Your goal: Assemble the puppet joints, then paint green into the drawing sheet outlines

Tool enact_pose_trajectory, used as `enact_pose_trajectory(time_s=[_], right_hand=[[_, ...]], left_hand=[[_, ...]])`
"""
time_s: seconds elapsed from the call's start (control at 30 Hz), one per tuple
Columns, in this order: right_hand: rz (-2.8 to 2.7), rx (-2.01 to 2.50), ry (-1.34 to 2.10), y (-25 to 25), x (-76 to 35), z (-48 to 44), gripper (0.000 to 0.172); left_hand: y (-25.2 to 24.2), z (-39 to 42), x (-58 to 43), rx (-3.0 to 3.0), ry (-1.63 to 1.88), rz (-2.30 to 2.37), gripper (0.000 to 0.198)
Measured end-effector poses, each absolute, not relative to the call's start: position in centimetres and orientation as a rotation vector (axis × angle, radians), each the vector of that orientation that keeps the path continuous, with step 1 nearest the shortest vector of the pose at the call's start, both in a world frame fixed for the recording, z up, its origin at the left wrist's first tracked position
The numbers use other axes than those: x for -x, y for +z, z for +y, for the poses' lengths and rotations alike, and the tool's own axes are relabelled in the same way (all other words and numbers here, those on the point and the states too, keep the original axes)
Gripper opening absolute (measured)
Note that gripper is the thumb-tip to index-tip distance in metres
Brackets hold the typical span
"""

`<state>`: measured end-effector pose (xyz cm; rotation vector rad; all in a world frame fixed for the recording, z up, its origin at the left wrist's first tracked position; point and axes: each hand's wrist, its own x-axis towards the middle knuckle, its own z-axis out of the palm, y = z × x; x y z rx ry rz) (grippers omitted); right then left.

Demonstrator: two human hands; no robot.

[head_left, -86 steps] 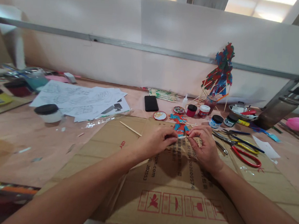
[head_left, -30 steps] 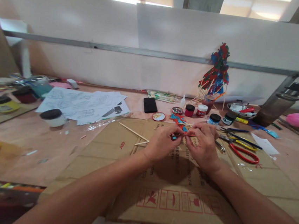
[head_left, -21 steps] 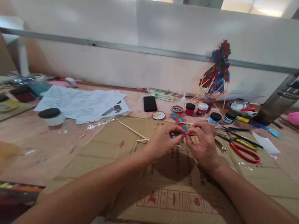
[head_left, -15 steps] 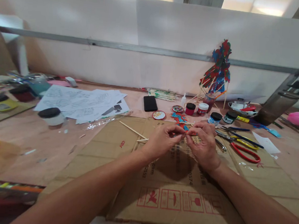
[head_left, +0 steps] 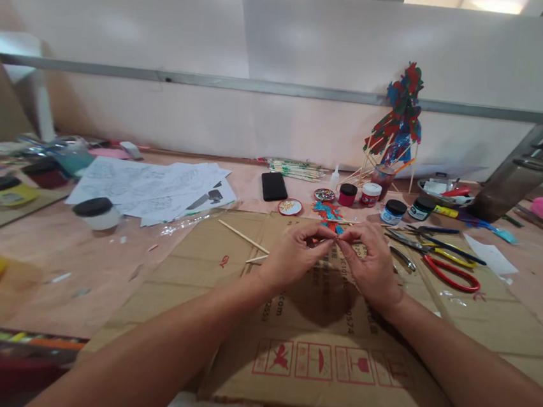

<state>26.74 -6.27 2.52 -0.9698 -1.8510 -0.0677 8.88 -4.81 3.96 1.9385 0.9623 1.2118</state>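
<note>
Above the cardboard sheet (head_left: 238, 296), my left hand (head_left: 297, 257) and my right hand (head_left: 369, 264) meet fingertip to fingertip. Thumb and forefinger of each are pinched together. Whatever they pinch is too small to make out. Just beyond the fingers lies a red and blue painted cutout (head_left: 327, 212), partly hidden by my hands, with a thin stick beside it. Two wooden sticks (head_left: 242, 235) rest on the cardboard left of my left hand. To the right of my right hand are pliers (head_left: 409, 241) and red-handled scissors (head_left: 451, 274).
Behind my hands stand paint jars (head_left: 371, 194), a dish of small beads (head_left: 290, 206) and a black phone (head_left: 274, 186). Painted cutouts on sticks (head_left: 402, 114) rise from a cup. A dark bottle (head_left: 513, 182) stands at right; drawing sheets (head_left: 143, 185) lie at left.
The fingertips stay together, with my right hand's fingers slightly shifted and its thumb lower. The whole view has moved a little. Objects on the table keep their places.
</note>
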Motion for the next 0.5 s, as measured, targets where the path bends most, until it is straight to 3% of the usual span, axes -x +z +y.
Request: enact_pose_trajectory(time_s=[0.27, 0.5], right_hand=[[-1.672, 0.981, 0.248, 1.80, -26.36, -5.85, 0.014], [-1.693, 1.043, 0.131, 2.03, -26.56, -5.90, 0.016]], left_hand=[[3.99, -4.97, -9.12, -1.927, 1.238, 1.045, 0.012], [3.78, -4.88, -9.46, -1.882, 1.238, 1.024, 0.011]])
